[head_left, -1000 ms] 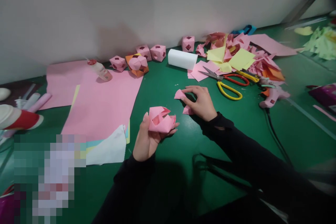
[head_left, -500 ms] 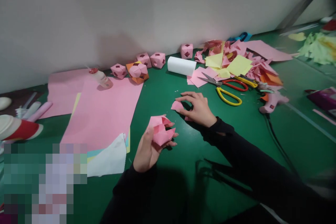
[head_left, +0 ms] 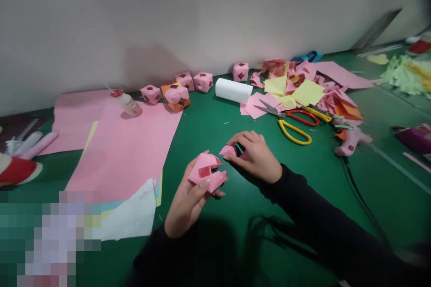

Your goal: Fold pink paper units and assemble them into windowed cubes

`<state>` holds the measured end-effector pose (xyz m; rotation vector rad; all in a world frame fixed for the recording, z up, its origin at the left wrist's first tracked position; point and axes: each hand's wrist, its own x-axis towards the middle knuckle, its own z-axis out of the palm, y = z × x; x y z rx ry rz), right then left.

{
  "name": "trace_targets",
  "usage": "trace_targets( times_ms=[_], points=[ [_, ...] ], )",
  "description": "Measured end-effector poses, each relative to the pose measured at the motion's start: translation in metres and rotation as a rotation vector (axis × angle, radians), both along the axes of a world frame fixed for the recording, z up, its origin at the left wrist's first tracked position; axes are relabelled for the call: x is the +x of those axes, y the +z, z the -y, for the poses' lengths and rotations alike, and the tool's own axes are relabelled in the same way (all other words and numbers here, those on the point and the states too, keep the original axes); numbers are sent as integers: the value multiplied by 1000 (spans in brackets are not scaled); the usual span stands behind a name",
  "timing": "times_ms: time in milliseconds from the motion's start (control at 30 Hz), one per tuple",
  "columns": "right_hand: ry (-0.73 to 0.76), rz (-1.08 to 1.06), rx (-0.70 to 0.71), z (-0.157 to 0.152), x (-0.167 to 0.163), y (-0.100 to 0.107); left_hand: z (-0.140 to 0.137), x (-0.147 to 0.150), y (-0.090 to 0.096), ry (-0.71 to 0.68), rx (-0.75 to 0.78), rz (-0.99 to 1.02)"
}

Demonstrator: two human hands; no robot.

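In the head view, my left hand (head_left: 186, 204) is closed round a folded pink paper shape (head_left: 204, 171), its thumb pressed on the near face. The shape is hollow, with an open gap facing right. Just to the right, my right hand (head_left: 256, 154) pinches a small folded pink paper piece (head_left: 229, 151) between thumb and fingers. The piece's tip is close to the shape's upper right edge; whether they touch I cannot tell. Part of the piece is hidden behind the fingers.
Scissors (head_left: 286, 121) and a pink glue gun (head_left: 352, 139) with a black cord lie to the right. Behind stand several pink paper balls (head_left: 203, 81), a white roll (head_left: 233, 91) and a scrap heap (head_left: 303, 80). Pink sheets (head_left: 134, 152) and a small bottle (head_left: 126, 102) are at left.
My right hand has lowered, bringing the small piece nearer the folded shape. In my left hand the shape has turned, and the thumb now lies lower across it. The view has shifted slightly.
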<state>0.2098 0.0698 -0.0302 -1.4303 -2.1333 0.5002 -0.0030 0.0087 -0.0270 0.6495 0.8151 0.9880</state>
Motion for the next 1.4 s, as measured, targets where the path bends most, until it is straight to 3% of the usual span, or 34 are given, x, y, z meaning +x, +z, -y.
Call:
trace_targets(
  times_ms=[100, 233, 300, 400, 467, 600, 767, 1033, 1233, 1400],
  points=[
    [33, -95, -14, 3, -1, 2, 0, 2, 0, 35, 10, 0],
    [-66, -449, -35, 7, -4, 9, 0, 1, -3, 62, 0, -37],
    [-102, -674, -152, 10, -4, 17, 0, 0, -2, 44, 5, -53],
    [-33, -981, -414, 17, -4, 30, 0, 0, 3, -8, -19, -75],
    [17, -1095, -501, 22, -4, 37, 0, 2, 8, 17, -40, -76],
    [137, -1135, -577, 29, -6, 42, -1, 8, 15, -15, -16, -75],
    [235, -1051, -503, 31, -5, 43, -2, 9, 17, -38, -7, -87],
    [204, -1063, -535, 31, -5, 44, -1, 11, 22, -13, -54, -87],
    [0, -1423, -888, 25, -8, 42, 3, 10, 24, 31, -58, -95],
    [-25, -1593, -1017, 22, -4, 42, 5, 10, 27, 69, -106, -26]
  ],
)
